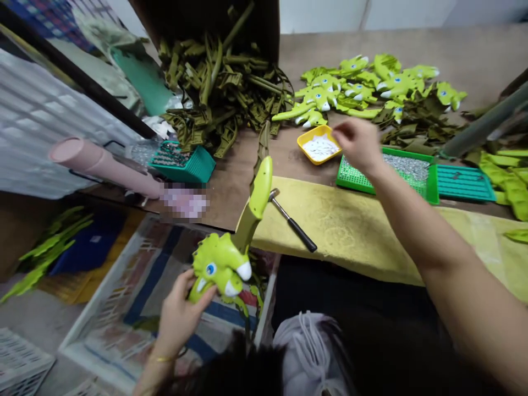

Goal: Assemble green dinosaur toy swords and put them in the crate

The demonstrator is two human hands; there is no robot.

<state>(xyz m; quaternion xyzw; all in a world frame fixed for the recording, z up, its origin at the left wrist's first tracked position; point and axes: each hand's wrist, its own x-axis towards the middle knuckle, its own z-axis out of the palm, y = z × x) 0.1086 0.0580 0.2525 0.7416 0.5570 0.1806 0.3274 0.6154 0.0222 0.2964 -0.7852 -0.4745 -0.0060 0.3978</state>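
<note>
My left hand (pixel 183 305) grips a lime-green toy triceratops head (pixel 218 267) with a blue eye and white horn tips, above a crate. Behind the head extends an olive and lime plastic length (pixel 259 192); how the pieces join is hard to see. At the right rim of a small yellow dish (pixel 315 159) holding white material with thin dark bits, my right hand (pixel 357 143) has its fingers drawn together. Anything between those fingers is too small or hidden to make out. A hammer (pixel 295 223) with a black handle lies on the yellow padded cloth (pixel 350 220) between my hands.
Olive plastic parts (pixel 223 93) spill from a box. Lime dinosaur heads (pixel 355 91) are heaped at the back. A green tray (pixel 433 184) of small metal pieces, a teal basket (pixel 204 165) and a pink bottle (pixel 103 165) stand around. A white-rimmed crate (pixel 105 280) sits below left.
</note>
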